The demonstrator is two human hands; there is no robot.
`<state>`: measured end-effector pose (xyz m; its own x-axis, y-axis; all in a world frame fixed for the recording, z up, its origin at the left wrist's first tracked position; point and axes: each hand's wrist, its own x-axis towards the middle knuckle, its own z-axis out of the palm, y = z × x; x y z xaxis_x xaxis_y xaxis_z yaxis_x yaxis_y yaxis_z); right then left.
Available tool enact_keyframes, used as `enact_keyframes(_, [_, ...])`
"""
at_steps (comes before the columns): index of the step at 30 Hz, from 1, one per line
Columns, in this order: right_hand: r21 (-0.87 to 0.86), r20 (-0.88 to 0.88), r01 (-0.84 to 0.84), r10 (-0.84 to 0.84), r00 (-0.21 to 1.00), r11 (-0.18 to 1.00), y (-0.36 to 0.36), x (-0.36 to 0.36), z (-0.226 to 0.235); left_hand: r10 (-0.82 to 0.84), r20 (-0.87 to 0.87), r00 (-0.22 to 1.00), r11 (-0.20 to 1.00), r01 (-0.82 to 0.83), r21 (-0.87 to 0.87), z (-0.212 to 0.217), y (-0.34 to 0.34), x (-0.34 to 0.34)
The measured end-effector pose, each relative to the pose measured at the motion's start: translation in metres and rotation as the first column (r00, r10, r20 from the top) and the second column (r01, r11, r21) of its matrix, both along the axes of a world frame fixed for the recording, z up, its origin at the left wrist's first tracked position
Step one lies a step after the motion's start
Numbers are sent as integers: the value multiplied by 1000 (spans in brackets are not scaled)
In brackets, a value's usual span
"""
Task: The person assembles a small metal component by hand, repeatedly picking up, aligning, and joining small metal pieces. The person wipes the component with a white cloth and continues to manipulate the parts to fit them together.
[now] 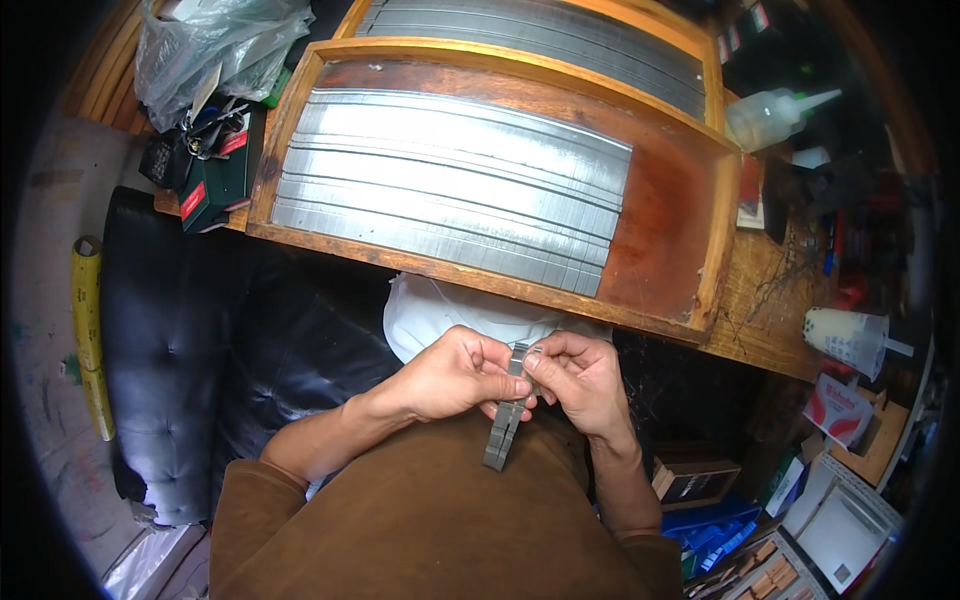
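A narrow row of thin grey metal pieces [503,435], pressed together like a strip, slants down in front of my chest. My left hand [450,378] pinches it from the left, thumb across its face. At its upper end my right hand [588,382] has thumb and fingers closed on the pieces; whether a single one is between those fingertips is too small to tell. Just beyond my hands stands a shallow wooden tray [480,279] with tight rows of similar-looking shiny metal pieces [450,175]. The rows leave bare reddish wood at the tray's right.
A second wooden tray [550,45] of metal rows lies behind. At the left are a plastic bag [215,60], dark boxes [205,195] and a black padded seat [165,380]. A squeeze bottle [768,120] and a plastic cup [845,338] stand at the right.
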<state>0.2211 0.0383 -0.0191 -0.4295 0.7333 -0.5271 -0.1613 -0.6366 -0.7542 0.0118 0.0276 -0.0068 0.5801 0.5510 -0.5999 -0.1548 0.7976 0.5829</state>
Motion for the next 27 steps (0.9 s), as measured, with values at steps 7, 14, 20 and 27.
enact_keyframes(7, [44,54,-7,5,999,999,1,-4,4,-1,-4,1000,1000,1,2,0,-1,-1])
enact_keyframes(14, [38,45,33,-35,998,999,-3,-8,-1,-1,2,1000,1000,1,-6,-2,-2,-1])
enact_keyframes(20, [-2,12,70,-70,997,998,-5,-9,1,7,-8,1000,1000,-7,-2,-2,-2,0])
enact_keyframes(27, [-16,42,63,-62,997,998,-5,-3,1,49,-34,998,998,-50,-26,-3,-3,2])
